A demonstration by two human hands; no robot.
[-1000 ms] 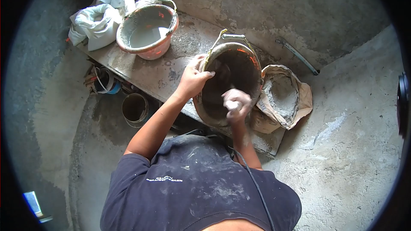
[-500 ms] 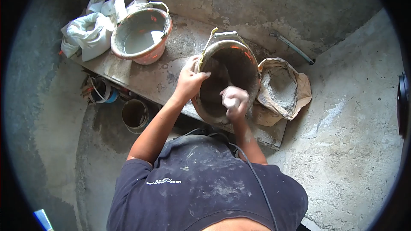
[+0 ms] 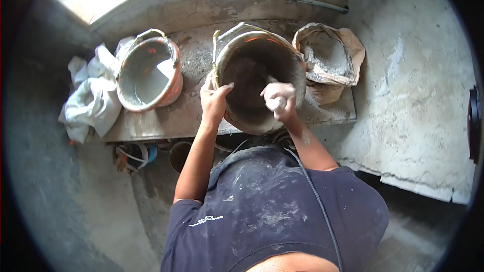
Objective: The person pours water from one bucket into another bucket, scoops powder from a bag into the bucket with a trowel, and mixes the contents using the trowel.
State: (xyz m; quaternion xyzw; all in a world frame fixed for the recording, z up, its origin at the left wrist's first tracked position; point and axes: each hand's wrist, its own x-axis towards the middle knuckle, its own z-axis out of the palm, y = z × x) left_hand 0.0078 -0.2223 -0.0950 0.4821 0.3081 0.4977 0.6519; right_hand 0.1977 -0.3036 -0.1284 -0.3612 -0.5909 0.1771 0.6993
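A mortar-caked bucket (image 3: pixel 291 58) tilts toward me on the ledge, its inside dark. My left hand (image 3: pixel 214 102) is closed on the bucket's left rim, thumb over the edge. Dusted with pale powder, my right hand (image 3: pixel 280 97) is wrapped round the handle of what looks like a trowel (image 3: pixel 277 104), just over the bucket's mouth. The handle's rounded end points toward me; the blade is mostly lost in the shadow inside the bucket. A wire handle with yellowish wrapping stands up behind the rim.
Left of it, an orange-rimmed bucket (image 3: pixel 174 89) holds greyish liquid beside white sacks (image 3: pixel 93 103). An open paper bag of grey powder (image 3: pixel 330 53) stands at right. A metal tool (image 3: pixel 317 3) lies by the wall. Below the ledge (image 3: pixel 136 127) are smaller containers (image 3: pixel 180 156).
The view has turned and shifted, bringing a bright window in at upper left. My left hand still grips the rim, and my right hand keeps its hold over the bucket.
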